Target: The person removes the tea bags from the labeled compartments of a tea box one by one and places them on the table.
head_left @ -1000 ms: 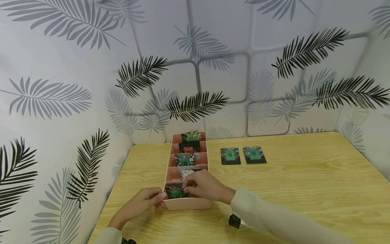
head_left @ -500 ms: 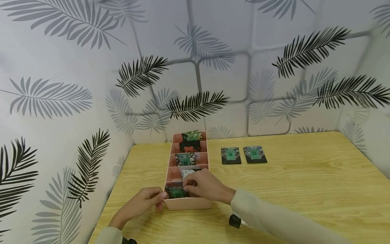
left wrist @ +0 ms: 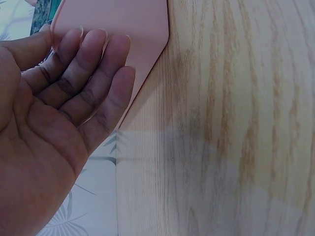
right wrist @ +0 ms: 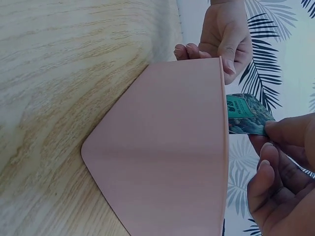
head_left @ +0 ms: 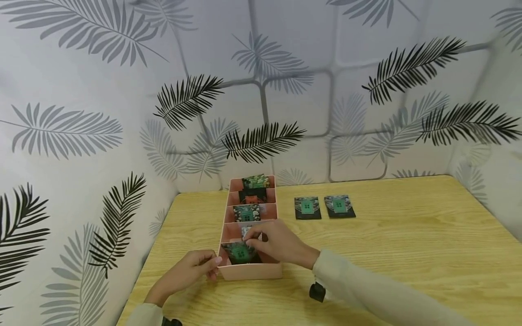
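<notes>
A long pink divided box lies on the wooden table, its several compartments holding tea bag sachets. At the front left corner my left hand grips the box, thumb over the rim and fingers against the outer wall. My right hand pinches the top edge of a dark green tea bag sachet between thumb and index finger. This sachet stands partly above the rim of the nearest compartment; its lower part is hidden behind the front wall in the right wrist view.
Two dark sachets with green labels, a left one and a right one, lie flat on the table right of the box. Behind the table hangs a white leaf-patterned cloth.
My right hand has lifted slightly, and the pinched sachet has risen in the front compartment, showing more of its face. My left hand stays at the box corner.
</notes>
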`<state>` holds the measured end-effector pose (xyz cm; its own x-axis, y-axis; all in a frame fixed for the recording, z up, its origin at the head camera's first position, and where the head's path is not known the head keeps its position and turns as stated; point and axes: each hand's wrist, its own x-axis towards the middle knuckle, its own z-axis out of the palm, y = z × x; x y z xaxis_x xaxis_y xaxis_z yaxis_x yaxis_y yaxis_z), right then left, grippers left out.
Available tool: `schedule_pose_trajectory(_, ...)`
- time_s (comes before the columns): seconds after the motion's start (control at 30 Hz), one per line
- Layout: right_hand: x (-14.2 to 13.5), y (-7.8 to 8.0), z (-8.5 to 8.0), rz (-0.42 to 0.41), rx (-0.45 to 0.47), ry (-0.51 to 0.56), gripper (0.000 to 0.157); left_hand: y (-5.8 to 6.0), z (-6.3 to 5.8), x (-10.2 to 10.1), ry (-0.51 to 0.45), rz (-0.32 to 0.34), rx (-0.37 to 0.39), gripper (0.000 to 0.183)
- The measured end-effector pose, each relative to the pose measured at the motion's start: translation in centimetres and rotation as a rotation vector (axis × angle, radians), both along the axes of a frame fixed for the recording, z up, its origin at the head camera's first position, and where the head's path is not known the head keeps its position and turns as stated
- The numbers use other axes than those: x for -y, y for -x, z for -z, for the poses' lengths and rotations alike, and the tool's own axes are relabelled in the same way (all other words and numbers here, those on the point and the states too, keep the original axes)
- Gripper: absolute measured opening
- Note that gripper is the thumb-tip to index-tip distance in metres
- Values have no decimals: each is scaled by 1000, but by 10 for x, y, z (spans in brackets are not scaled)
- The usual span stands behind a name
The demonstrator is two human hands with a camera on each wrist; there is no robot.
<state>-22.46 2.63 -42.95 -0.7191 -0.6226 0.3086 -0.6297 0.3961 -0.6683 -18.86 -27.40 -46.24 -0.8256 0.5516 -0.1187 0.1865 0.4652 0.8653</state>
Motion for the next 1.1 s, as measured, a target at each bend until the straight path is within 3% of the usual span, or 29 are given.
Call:
schedule_pose_trajectory(0.47, -18, 0, -14, 36, 21, 72, 8, 1, 1, 0, -3, 4, 1, 36)
schedule_pose_trajectory(0.8, -36, 1, -25, 72, -34, 89, 9, 1, 1, 0, -2, 14, -11, 35)
schedule_pose_trajectory(1.1, -55, 1, -26, 95, -28, 110, 13, 0, 0, -1, -13, 18, -3, 37)
